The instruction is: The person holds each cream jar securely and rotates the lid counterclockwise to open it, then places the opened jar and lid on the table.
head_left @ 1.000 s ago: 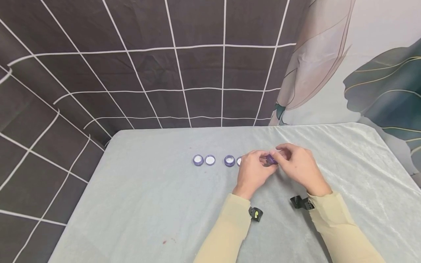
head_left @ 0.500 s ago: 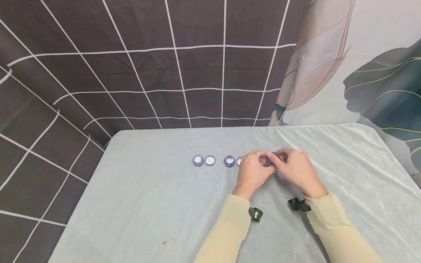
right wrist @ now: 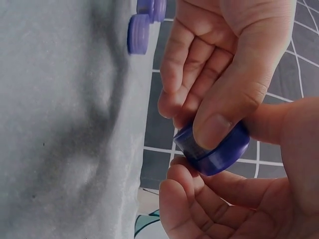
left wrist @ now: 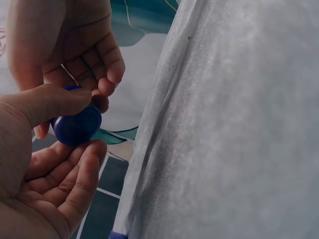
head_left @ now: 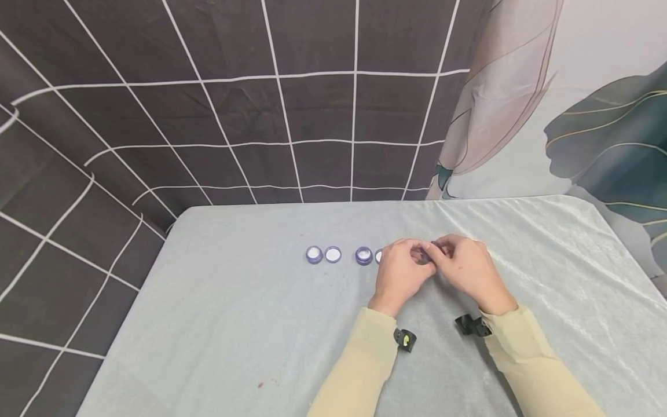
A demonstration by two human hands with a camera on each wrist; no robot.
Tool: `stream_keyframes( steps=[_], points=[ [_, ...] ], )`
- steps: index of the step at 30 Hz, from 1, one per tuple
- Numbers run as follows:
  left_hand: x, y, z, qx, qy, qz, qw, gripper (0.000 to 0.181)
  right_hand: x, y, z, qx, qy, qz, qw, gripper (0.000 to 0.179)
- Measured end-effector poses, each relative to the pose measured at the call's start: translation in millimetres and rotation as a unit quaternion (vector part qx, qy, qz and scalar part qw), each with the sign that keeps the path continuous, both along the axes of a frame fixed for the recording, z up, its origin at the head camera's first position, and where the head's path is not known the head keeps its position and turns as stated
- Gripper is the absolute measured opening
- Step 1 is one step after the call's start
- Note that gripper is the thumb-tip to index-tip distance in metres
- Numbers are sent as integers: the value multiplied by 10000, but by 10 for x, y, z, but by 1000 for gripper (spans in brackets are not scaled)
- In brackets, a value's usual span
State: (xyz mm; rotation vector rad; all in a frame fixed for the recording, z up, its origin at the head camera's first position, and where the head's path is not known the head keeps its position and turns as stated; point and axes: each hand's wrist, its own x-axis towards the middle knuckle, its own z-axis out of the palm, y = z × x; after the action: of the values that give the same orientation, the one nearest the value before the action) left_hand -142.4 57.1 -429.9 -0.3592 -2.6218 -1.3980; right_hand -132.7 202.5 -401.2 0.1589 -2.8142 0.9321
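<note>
In the head view, my left hand (head_left: 400, 275) and right hand (head_left: 471, 272) meet over the table's right half. Between their fingertips they pinch a small purple jar (head_left: 425, 255), mostly hidden there. The right wrist view shows the jar (right wrist: 219, 154) tilted, a seam around it, with the left thumb pressed on its side and the right hand's fingers at its other side. From the left wrist, the jar's round dark-blue-looking face (left wrist: 77, 127) shows. Left of my hands are two open purple jars, one nearer (head_left: 363, 255) and one farther (head_left: 314, 255), with white insides.
A white-faced purple lid (head_left: 333, 254) lies by the farther jar. Another lid (head_left: 379, 255) is partly covered by my left hand. Pale grey cloth covers the table (head_left: 234, 313), with a dark gridded wall hanging (head_left: 318, 110) behind and a patterned curtain (head_left: 521, 116) at right.
My right hand has shifted slightly left and closer to the left hand, and the held jar is more covered. The left hand and the jars on the table have stayed put.
</note>
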Motion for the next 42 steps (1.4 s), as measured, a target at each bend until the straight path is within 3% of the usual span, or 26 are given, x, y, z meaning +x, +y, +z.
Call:
stream_keyframes(
  steps=[15,42],
  points=[
    [3,10,-8,43,-62,-17,10000,25,12,16,10,-54,107,28,9999,35],
    [-9,2,-11,178,-53,-34,9998,23,-12,30,58,-65,-79,103,9999,34]
  ],
)
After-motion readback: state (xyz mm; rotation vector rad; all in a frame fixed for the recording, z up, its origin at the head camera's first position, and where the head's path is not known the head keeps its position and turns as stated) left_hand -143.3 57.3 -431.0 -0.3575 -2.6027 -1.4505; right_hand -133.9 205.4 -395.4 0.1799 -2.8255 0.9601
